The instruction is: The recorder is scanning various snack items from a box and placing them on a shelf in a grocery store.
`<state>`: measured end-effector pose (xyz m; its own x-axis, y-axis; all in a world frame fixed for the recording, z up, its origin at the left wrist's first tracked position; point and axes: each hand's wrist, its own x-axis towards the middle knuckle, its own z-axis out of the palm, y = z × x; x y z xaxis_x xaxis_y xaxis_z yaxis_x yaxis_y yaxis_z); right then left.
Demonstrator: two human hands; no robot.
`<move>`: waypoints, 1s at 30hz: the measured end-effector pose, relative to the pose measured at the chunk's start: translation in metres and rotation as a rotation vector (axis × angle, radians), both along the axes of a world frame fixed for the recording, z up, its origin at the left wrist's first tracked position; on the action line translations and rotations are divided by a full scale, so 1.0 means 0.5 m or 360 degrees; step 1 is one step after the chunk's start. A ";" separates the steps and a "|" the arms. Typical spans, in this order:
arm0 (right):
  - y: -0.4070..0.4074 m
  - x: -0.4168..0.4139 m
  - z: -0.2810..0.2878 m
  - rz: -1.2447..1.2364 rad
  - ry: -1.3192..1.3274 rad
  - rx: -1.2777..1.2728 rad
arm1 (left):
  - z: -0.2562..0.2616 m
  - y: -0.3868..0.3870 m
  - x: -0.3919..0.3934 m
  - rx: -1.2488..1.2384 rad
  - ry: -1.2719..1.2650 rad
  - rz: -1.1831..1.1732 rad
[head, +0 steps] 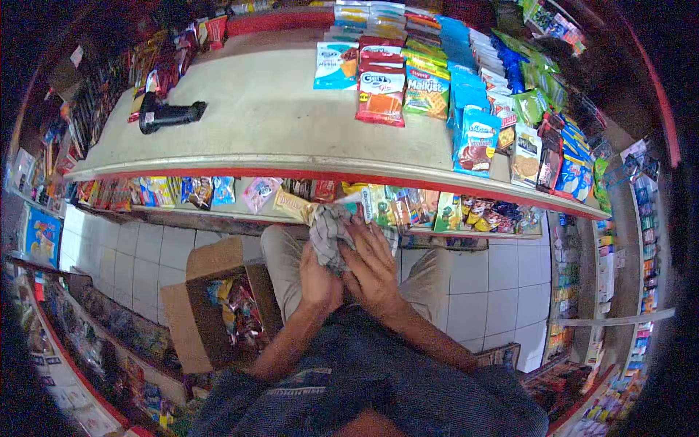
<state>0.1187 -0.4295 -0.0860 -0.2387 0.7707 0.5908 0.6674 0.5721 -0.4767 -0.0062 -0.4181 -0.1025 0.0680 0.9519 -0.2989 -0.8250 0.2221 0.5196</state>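
Note:
Before my body, both hands are on a crumpled grey-and-white checked cloth (327, 235). My left hand (319, 284) closes round its lower left part. My right hand (371, 262) lies over its right side with the fingers stretched and close together. A cream-coloured snack packet (294, 206) on the lower shelf lies right beside the cloth's left edge. Above the hands runs the red-edged upper shelf (262, 136), with a black cylindrical object (170, 113) at its left. Rows of biscuit packets (380, 95) stand on its right half.
An open cardboard box (202, 322) holding colourful packets sits on the tiled floor at my left. The lower shelf (246, 214) carries more snack packets (262, 193) under the upper shelf's overhang. Stocked shelves (606, 262) stand at right, and more racks (104, 328) at lower left.

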 end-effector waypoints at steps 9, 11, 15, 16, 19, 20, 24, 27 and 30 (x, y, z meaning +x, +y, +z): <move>0.018 0.081 0.050 -0.0503 0.0638 -0.0332 | 0.064 0.011 -0.008 0.0142 0.0367 -0.0153; 0.014 0.048 0.094 -0.0432 0.0935 -0.0379 | 0.066 0.013 -0.007 0.0150 0.0372 -0.0207; 0.023 -0.001 0.096 -0.0115 0.0257 -0.0197 | 0.069 -0.002 0.017 0.0134 0.0192 -0.0172; 0.028 -0.002 0.086 -0.0074 -0.0033 -0.0070 | 0.072 0.003 0.017 0.0146 0.0199 -0.0180; -0.001 0.010 0.048 0.0073 -0.0017 -0.0083 | 0.080 0.026 0.004 0.0044 0.0091 -0.0146; -0.016 0.016 0.052 0.0125 -0.0096 -0.0024 | 0.081 0.033 -0.004 0.0051 0.0096 -0.0152; -0.019 0.037 0.050 0.0213 -0.0055 -0.0127 | 0.086 0.031 -0.009 0.0098 0.0060 -0.0283; 0.011 0.030 0.070 -0.0065 0.0231 -0.0131 | 0.081 -0.002 0.024 0.0306 0.0269 -0.0232; -0.001 0.017 0.065 0.0002 0.0055 -0.0058 | 0.108 0.005 -0.001 0.0183 0.0243 -0.0291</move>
<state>0.1271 -0.4301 -0.0536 -0.2196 0.7916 0.5702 0.6492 0.5548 -0.5203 -0.0069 -0.4156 -0.0486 0.2042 0.9563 -0.2092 -0.6868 0.2922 0.6656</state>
